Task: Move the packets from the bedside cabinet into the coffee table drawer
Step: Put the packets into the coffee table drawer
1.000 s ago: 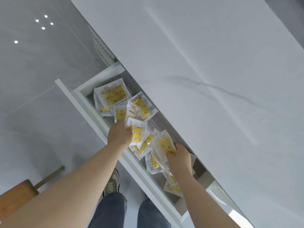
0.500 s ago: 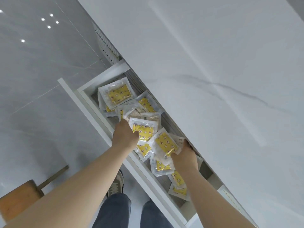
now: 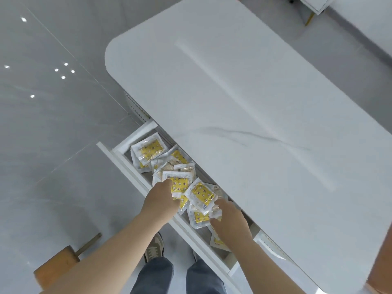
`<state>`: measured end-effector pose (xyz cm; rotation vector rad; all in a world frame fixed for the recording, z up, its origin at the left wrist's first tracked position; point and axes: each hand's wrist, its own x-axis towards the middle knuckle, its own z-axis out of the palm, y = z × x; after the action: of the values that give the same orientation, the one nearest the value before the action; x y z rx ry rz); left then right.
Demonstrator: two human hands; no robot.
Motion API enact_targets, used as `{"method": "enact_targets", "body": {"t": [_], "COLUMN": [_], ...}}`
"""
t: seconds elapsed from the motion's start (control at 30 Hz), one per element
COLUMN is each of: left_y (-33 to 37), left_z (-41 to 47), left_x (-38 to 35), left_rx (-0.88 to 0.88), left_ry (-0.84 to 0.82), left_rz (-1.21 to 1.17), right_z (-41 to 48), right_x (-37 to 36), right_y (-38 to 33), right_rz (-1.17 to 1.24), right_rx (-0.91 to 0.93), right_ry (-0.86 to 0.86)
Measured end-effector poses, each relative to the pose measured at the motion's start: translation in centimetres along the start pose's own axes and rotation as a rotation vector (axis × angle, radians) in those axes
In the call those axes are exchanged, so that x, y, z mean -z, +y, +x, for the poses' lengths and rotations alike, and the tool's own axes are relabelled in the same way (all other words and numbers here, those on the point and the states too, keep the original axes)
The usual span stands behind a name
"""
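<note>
A: From the head view, where are the packets (image 3: 151,150)?

B: Heaped in the open drawer (image 3: 127,166) of the coffee table (image 3: 254,102), overlapping, some propped on edge.

A: And the hands?

B: Both are over the heap. The left hand (image 3: 161,200) has its fingertips under the edge of one yellow packet (image 3: 179,184). The right hand (image 3: 230,219) touches the pile on the table side. The fingers of both are hidden, so I cannot tell whether either is clamped or loose.

A: How should this step be done?

B: I'd judge it's settling the load. Release low, spread the slippery packets flat, and keep them below the rim so nothing catches when the drawer closes
</note>
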<state>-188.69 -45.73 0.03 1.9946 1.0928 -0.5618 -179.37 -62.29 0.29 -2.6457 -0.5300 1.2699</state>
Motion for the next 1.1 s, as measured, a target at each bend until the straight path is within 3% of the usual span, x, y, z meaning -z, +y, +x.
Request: {"method": "enact_targets", "body": {"t": [0.1, 0.33, 0.6, 0.83, 1.1], "left_y": [2.1, 7.7, 16.5, 24.9, 35.1], "left_z": [-4.4, -14.9, -25.8, -35.6, -47.6], "left_x": [2.8, 9.1, 11.8, 8.5, -2.7], "left_rx": [-0.066, -0.262, -0.621, -0.893, -1.086], "left_ry": [-0.008, -0.012, -0.021, -0.018, -0.038], "left_rz": [0.040, 0.114, 0.212, 0.358, 0.316], "right_z": [-4.4, -16.6, -30.4, -41.1, -54.2], "right_x": [3.5, 12.2, 18.8, 23.5, 25.6], "right_y": [-1.3, -2.3, 1.7, 10.6, 25.4], "right_rz": [-0.048, 0.092, 0.211, 0.112, 0.179], "right_rx": [0.067, 0.096, 0.070, -0.010, -0.067], "right_ry": [0.044, 0.177, 0.356, 0.557, 0.775]}}
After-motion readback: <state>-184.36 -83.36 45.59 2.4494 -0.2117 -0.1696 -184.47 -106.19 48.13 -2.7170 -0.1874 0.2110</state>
